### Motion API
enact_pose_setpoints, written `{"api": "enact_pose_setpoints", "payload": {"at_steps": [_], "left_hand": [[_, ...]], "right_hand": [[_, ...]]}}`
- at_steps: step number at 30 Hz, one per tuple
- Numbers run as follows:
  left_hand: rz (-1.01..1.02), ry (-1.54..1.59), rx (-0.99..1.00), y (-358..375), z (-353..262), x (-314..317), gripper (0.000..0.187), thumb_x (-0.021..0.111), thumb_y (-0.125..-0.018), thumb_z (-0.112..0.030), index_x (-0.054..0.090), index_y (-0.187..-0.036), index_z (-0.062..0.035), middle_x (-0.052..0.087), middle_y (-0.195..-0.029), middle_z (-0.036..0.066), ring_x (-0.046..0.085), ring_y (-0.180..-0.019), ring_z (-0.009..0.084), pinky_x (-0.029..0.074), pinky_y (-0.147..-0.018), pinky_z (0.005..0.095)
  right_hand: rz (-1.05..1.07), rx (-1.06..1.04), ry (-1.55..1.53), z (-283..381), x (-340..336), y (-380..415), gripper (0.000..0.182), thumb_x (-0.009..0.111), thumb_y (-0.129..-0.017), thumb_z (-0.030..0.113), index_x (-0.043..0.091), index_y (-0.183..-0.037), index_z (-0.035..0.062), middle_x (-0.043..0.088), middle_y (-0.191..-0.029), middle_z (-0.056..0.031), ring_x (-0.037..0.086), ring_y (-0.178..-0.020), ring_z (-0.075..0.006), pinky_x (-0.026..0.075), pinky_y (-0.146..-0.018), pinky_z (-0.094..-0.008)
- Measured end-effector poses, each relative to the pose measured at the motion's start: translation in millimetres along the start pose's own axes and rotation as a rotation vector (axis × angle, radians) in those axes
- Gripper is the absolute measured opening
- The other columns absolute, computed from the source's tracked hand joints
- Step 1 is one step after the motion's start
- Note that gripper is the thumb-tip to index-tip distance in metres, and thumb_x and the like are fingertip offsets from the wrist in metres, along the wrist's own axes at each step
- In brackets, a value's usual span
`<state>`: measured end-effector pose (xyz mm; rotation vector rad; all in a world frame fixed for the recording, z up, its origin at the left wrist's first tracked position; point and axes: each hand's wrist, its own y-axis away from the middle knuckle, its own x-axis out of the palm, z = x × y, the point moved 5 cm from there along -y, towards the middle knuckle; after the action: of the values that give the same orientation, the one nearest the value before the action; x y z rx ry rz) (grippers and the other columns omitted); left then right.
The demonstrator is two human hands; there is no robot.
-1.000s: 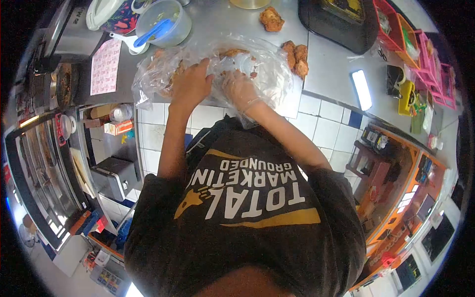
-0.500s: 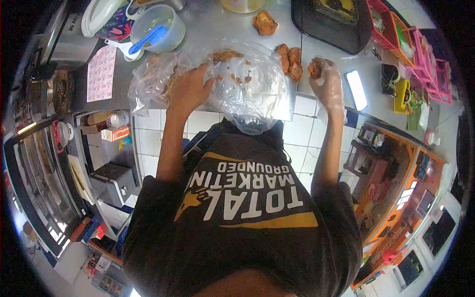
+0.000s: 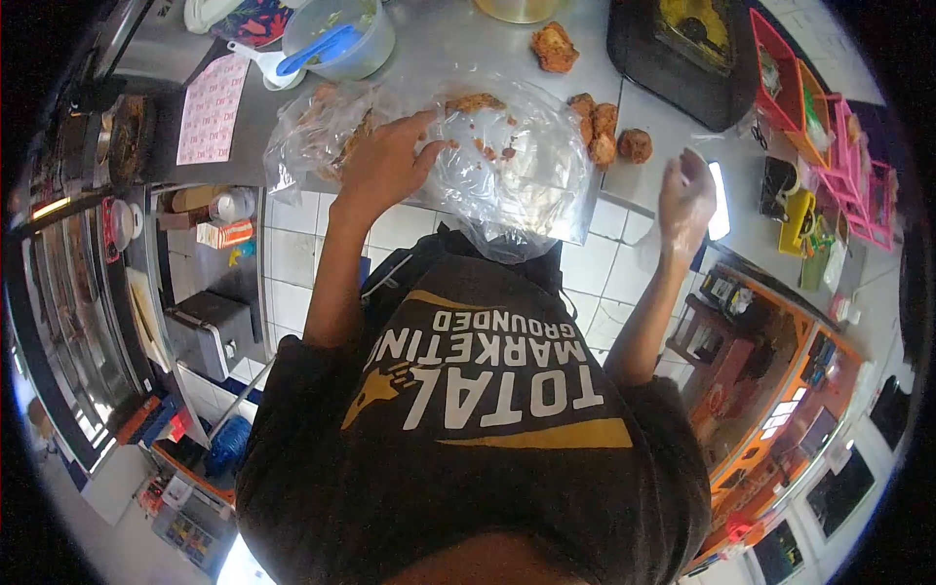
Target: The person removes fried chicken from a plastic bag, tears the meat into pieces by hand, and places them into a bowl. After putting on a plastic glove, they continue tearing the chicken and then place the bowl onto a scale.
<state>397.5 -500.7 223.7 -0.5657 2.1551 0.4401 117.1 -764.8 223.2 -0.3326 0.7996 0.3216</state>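
Observation:
My left hand (image 3: 388, 166) rests on a clear plastic bag (image 3: 507, 146), its fingers apart over the bag's left part. Brown fried pieces and crumbs (image 3: 475, 102) show through the plastic. To the right, my right hand (image 3: 686, 200), in a thin clear glove, is raised beside the lit phone (image 3: 719, 202), its fingers curled loosely with a gap between them and nothing visible in them. A single fried piece (image 3: 635, 146) lies on the metal table just left of that hand. Beside it are several more fried pieces (image 3: 604, 122), and another piece (image 3: 555, 48) sits farther back.
At the back left stand a clear tub (image 3: 375, 44) with a blue spoon (image 3: 317, 51), a white scoop (image 3: 261, 63) and a patterned paper (image 3: 212, 109). A black tray (image 3: 639, 58) is at the back right, near pink and orange baskets (image 3: 858, 166).
My right hand has let go of a fried piece, now on the table near the others, and has moved right and toward me. My left hand stays on the bag; the view has shifted slightly.

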Motion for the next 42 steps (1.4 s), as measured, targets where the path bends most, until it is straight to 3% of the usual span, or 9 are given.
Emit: {"api": "enact_pose_setpoints", "payload": {"at_steps": [2,6,8,12,21,30,33,36,42], "left_hand": [[0.020,0.089,0.002,-1,-1,-2,0.039,0.064,-0.090,-0.027,0.063,-0.119,-0.0015,0.069,-0.101,0.021,0.067,-0.092,0.0375,0.051,-0.084,0.0452],[-0.064,-0.038,0.167,-11,8,19,0.038,0.064,-0.088,-0.021,0.062,-0.121,-0.0021,0.067,-0.111,0.020,0.065,-0.100,0.0339,0.050,-0.087,0.0432],[-0.116,-0.277,0.185,-25,16,24,0.040,0.066,-0.086,-0.021,0.061,-0.122,-0.0033,0.063,-0.118,0.021,0.060,-0.109,0.0335,0.047,-0.091,0.0452],[-0.297,-0.694,0.119,-47,17,13,0.047,0.070,-0.079,-0.022,0.061,-0.122,-0.0050,0.054,-0.128,0.027,0.045,-0.128,0.0386,0.036,-0.101,0.0557],[-0.363,-0.816,0.113,-65,24,32,0.047,0.064,-0.078,-0.022,0.063,-0.119,0.0011,0.044,-0.137,0.033,0.031,-0.137,0.0455,0.016,-0.111,0.0648],[-0.409,-0.808,0.079,-74,42,25,0.032,0.057,-0.082,-0.018,0.070,-0.103,0.0009,0.047,-0.137,0.031,0.036,-0.134,0.0442,0.017,-0.111,0.0647],[-0.443,-0.750,0.170,-77,34,15,0.028,0.057,-0.081,-0.015,0.071,-0.101,-0.0009,0.056,-0.125,0.027,0.043,-0.129,0.0407,0.020,-0.109,0.0650],[-0.382,-0.671,0.229,-78,30,8,0.023,0.060,-0.080,-0.015,0.071,-0.098,-0.0037,0.063,-0.108,0.021,0.051,-0.120,0.0371,0.026,-0.106,0.0616],[-0.077,0.125,0.089,-70,-1,-34,0.032,0.071,-0.076,-0.030,0.070,-0.099,-0.0072,0.066,-0.101,0.016,0.055,-0.112,0.0376,0.036,-0.103,0.0501]], "right_hand": [[-0.084,0.050,-0.186,27,-1,26,0.030,0.066,-0.086,0.010,0.064,-0.115,-0.0007,0.068,-0.107,-0.0181,0.067,-0.096,-0.0306,0.054,-0.084,-0.0438],[0.426,-0.633,-0.260,118,64,79,0.021,0.056,-0.086,0.005,0.066,-0.103,-0.0007,0.068,-0.094,-0.0187,0.067,-0.088,-0.0352,0.053,-0.080,-0.0435],[0.650,-0.691,-0.074,113,132,81,0.016,0.053,-0.089,0.006,0.065,-0.094,-0.0030,0.066,-0.105,-0.0228,0.065,-0.095,-0.0375,0.051,-0.085,-0.0437],[0.427,-0.564,0.484,101,187,17,0.016,0.057,-0.085,0.014,0.067,-0.088,0.0016,0.067,-0.090,-0.0217,0.067,-0.086,-0.0360,0.054,-0.076,-0.0441],[0.463,-0.856,0.468,123,251,3,0.018,0.056,-0.085,0.016,0.071,-0.086,0.0064,0.071,-0.086,-0.0171,0.070,-0.083,-0.0319,0.057,-0.070,-0.0428],[0.687,-0.437,0.222,126,209,-3,0.032,0.058,-0.089,0.033,0.068,-0.097,0.0030,0.067,-0.089,-0.0238,0.066,-0.081,-0.0396,0.053,-0.074,-0.0446],[0.628,-0.537,0.097,96,217,-5,0.045,0.053,-0.091,0.043,0.071,-0.099,0.0029,0.071,-0.089,-0.0194,0.070,-0.081,-0.0300,0.052,-0.082,-0.0373],[1.007,0.030,-0.188,109,171,15,0.038,0.050,-0.096,0.032,0.064,-0.101,-0.0037,0.067,-0.086,-0.0133,0.064,-0.071,-0.0200,0.052,-0.072,-0.0335],[1.047,0.190,-0.530,110,95,56,0.039,0.056,-0.096,0.031,0.061,-0.106,-0.0071,0.065,-0.092,-0.0111,0.060,-0.069,-0.0152,0.052,-0.067,-0.0279]]}}
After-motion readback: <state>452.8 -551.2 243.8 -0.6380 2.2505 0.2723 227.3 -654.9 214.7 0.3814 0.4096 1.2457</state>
